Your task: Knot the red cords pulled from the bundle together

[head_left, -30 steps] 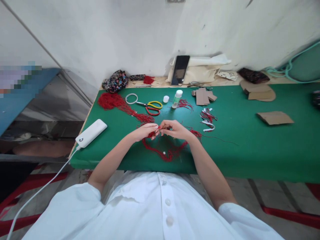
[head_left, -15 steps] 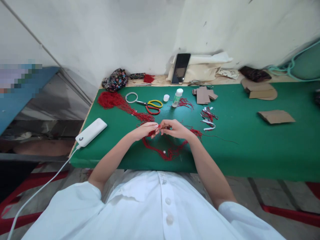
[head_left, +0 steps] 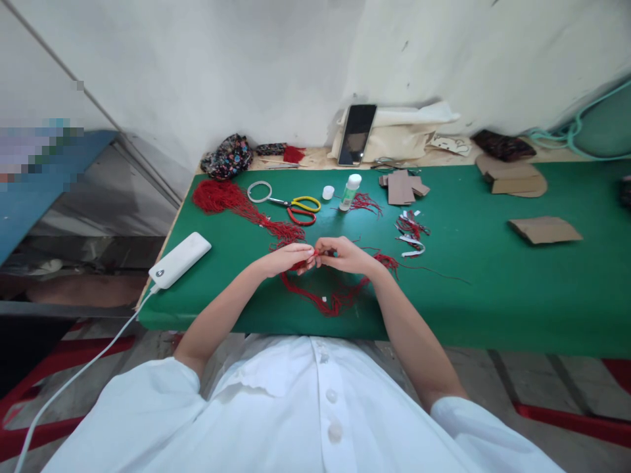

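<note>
My left hand (head_left: pixel 286 257) and my right hand (head_left: pixel 346 255) meet fingertip to fingertip over the green table (head_left: pixel 493 289), both pinching a small piece of red cord (head_left: pixel 315 252) between them. Below the hands a loop of red cords (head_left: pixel 325 299) lies on the table and runs under my right wrist. A long bundle of red cord (head_left: pixel 231 200) stretches from the far left towards my left hand.
Scissors with yellow and red handles (head_left: pixel 298 209), a white ring (head_left: pixel 259 192), a small white bottle (head_left: pixel 350 192) and its cap (head_left: pixel 328 192) lie behind my hands. A white power bank (head_left: pixel 180 260) sits at the left edge. Cardboard pieces (head_left: pixel 544 230) and a propped phone (head_left: pixel 357 134) are further back.
My fingertips have shifted slightly on the red cord; the hands stay in the same spot. Nothing else on the table has moved.
</note>
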The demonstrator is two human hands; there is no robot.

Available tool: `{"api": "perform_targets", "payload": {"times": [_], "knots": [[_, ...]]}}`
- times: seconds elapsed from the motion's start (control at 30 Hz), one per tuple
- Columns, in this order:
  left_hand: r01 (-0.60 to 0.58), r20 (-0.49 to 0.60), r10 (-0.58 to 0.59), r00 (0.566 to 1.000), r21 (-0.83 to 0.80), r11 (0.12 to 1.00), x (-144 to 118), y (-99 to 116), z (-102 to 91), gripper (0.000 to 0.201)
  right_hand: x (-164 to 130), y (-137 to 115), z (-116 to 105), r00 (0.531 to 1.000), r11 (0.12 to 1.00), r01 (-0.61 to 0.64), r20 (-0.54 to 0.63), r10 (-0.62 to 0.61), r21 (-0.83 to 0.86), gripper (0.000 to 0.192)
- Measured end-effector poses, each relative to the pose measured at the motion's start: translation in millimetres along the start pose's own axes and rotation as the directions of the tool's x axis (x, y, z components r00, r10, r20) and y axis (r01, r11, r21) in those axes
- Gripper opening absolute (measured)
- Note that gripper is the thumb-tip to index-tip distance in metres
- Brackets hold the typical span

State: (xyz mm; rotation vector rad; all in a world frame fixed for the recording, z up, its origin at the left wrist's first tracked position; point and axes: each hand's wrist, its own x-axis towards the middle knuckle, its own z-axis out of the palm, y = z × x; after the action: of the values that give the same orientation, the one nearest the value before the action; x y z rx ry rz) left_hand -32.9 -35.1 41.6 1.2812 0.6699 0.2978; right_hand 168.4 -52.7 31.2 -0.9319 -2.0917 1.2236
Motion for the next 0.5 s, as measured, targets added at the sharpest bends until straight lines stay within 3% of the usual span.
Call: {"api": "perform_targets", "payload": {"times": [0.5], "knots": [[-0.014,0.011,0.014,1.000,0.035,0.999,1.3,-2.5,-1.5,0.032,0.5,2.4,1.2,1.000,0.999,-0.012,0.004,0.013,-0.049,0.008]]}}
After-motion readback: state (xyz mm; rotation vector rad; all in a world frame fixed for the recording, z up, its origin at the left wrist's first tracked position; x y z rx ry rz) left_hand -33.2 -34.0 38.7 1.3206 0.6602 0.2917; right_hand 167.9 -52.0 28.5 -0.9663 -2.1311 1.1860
